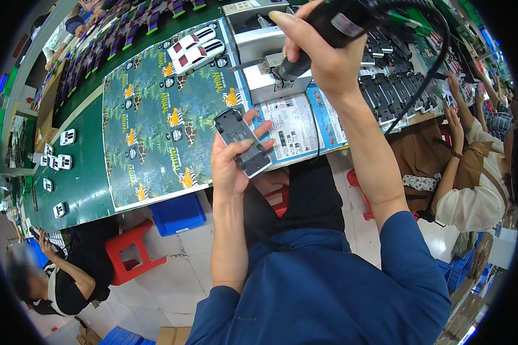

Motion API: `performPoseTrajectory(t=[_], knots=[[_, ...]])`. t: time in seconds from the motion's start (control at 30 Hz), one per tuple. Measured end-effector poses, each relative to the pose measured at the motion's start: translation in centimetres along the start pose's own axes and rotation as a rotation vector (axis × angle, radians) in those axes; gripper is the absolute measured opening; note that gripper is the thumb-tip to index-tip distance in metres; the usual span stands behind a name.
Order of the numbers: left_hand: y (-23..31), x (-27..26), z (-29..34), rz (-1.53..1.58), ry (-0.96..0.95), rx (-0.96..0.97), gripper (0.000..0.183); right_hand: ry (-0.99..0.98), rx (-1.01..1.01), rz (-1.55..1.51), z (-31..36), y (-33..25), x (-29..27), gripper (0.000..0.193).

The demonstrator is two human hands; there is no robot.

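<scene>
My left hand (227, 161) grips a toy car (236, 129), its black underside turned up, with the thumb pressed across the base and the fingers around the far side. My right hand (334, 69) is wrapped round a black electric screwdriver (335, 26), which points down and to the left. The screwdriver's tip is at the front of a metal box (262, 41), apparently a screw feeder; whether it holds a screw is too small to tell. To the left of the box, two white toy cars (197, 52) stand side by side on the printed sheet (155, 123).
Rows of toy cars with black undersides (385, 98) lie on the right. The screwdriver's black cable (440, 63) loops down there. Small white cars (65, 161) sit on the green table (86, 190) at left. A red stool (129, 247) and a blue bin (178, 215) stand below. Co-workers sit on both sides.
</scene>
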State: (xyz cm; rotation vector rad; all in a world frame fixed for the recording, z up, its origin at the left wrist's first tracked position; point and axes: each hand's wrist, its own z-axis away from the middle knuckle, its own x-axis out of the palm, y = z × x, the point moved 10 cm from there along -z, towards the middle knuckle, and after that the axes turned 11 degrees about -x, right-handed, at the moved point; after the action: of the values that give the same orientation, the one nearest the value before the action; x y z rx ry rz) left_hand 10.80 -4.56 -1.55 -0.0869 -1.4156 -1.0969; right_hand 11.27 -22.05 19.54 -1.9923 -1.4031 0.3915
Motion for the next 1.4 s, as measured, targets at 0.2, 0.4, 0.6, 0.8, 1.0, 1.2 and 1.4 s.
performPoseTrajectory(t=[0.2, 0.4, 0.6, 0.8, 1.0, 1.2, 1.4], knots=[[0.0, -1.9, 0.3, 0.113, 0.016, 0.018, 0.073, -0.202, 0.147, 0.078, 1.0, 3.8, 1.6, 0.024], [0.0, -1.1, -0.4, 0.054, 0.056, 0.043, 0.085, -0.049, 0.186, -0.533, 4.8, -0.7, 0.3, 0.014], [0.0, -2.2, -1.0, 0.121, 0.066, 0.054, 0.078, -0.229, 0.192, -0.417, 7.3, -2.5, 3.1, 0.010], [-0.4, -2.6, -0.8, 0.148, 0.110, 0.010, 0.073, -0.089, 0.233, -0.538, 8.2, -1.5, 3.7, 0.014], [-0.9, -2.9, -1.2, 0.295, 0.029, -0.061, 0.067, -0.286, 0.309, -0.376, 8.6, -0.9, 6.0, 0.018], [-0.3, -1.4, -0.9, 0.324, 0.015, -0.038, 0.064, -0.339, 0.191, -0.317, 8.7, -1.2, 6.3, 0.026], [-0.5, -1.8, -1.4, 0.377, 0.064, -0.056, 0.063, -0.326, 0.299, -0.386, 8.6, -0.4, 6.3, 0.024]])
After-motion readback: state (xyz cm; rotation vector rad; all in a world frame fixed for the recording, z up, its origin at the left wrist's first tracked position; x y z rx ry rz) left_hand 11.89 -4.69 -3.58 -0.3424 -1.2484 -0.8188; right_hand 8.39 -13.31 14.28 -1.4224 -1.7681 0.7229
